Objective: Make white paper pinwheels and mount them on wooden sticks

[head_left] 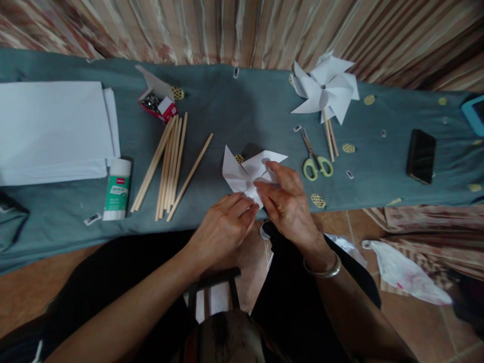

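A white paper pinwheel [235,176] with folded blades lies at the table's front edge, under both hands. My left hand [226,222] pinches its near edge between thumb and fingers. My right hand [289,204] grips the blade on the right, its index finger and thumb pressing near the centre. Part of the paper is hidden by the fingers. Green-handled scissors [315,164] rest just to the right, blades pointing away from me. Left of the pinwheel lies a single wooden stick [191,176].
Several wooden sticks [170,164] lie beside a glue stick [118,189] and a stack of white paper [53,131]. An opened red box [166,108] holds small metal pieces. Finished-looking pinwheels [340,88] on sticks lie at the back right. Farther right is a phone [421,156].
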A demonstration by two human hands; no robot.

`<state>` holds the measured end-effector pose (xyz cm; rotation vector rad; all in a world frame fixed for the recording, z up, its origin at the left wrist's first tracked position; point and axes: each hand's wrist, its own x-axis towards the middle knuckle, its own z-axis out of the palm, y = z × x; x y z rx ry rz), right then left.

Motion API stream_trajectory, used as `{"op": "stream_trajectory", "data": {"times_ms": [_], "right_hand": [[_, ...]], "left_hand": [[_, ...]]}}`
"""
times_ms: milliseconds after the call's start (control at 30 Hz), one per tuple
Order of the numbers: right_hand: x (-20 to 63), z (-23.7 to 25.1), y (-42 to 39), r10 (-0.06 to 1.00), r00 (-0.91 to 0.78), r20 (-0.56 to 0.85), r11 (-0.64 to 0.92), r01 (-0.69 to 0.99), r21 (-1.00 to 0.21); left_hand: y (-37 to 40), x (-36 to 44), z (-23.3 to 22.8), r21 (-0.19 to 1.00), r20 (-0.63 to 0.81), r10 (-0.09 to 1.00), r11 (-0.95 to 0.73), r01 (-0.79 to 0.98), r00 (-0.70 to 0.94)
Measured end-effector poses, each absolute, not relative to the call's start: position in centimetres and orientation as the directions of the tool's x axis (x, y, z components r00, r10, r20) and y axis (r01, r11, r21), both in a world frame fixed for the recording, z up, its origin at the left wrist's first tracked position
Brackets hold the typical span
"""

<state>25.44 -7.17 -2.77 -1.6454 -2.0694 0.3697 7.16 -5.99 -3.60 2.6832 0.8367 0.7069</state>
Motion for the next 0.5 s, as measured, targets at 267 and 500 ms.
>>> {"op": "stream_trajectory", "data": {"times_ms": [267,500], "right_hand": [[25.2,-3.0,-7.4,0.965,-0.207,0.161,0.255,0.882,-0.396],[24.6,-4.1,-7.8,0.916,-0.269,0.297,0.328,0.929,-0.17]], "left_hand": [[-6.1,7.1,-3.7,0.363,0.378,0.584,-0.807,0.465,0.718],[-6.0,7.2,-3.7,0.368,0.355,0.602,-0.793,0.485,0.715]]}}
